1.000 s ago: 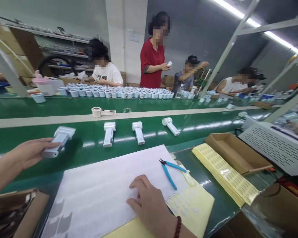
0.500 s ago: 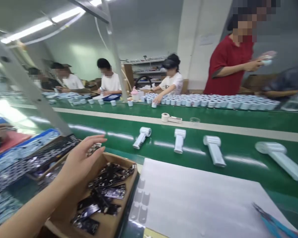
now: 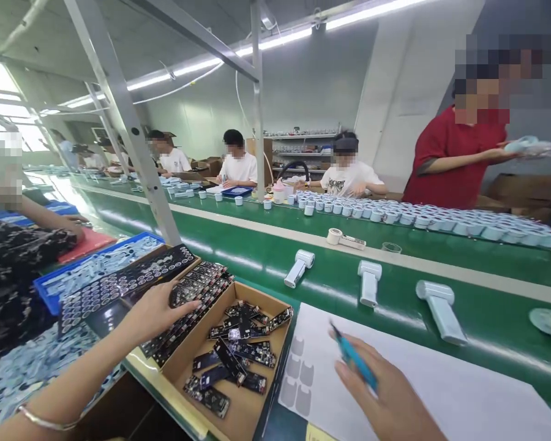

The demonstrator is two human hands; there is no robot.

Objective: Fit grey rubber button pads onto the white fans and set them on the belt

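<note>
My left hand [image 3: 158, 312] reaches over rows of stacked black circuit boards [image 3: 197, 294]. Its thumb and fingers are apart, with the fingertips at the boards and partly out of sight. Just right of it, a cardboard box [image 3: 177, 373] holds several loose circuit boards [image 3: 232, 358]. My right hand [image 3: 381, 380] is closed around teal-handled pliers [image 3: 356, 358], their dark tip pointing up and left above a white sheet [image 3: 422, 367]. Grey rounded stickers [image 3: 303, 398] lie along the sheet's left edge.
Pale blue handheld-fan bodies [image 3: 370, 283] lie spaced along the green belt [image 3: 252, 257]. A blue tray [image 3: 50, 297] of pale parts stands left, near a co-worker's arm [image 3: 50, 223]. A metal post [image 3: 140, 141] rises behind the boards. Several people sit across the line.
The view has swung left and down. My left hand has come down from above the box's far edge to the stacked boards. My right hand with the pliers has come into view over the sheet.
</note>
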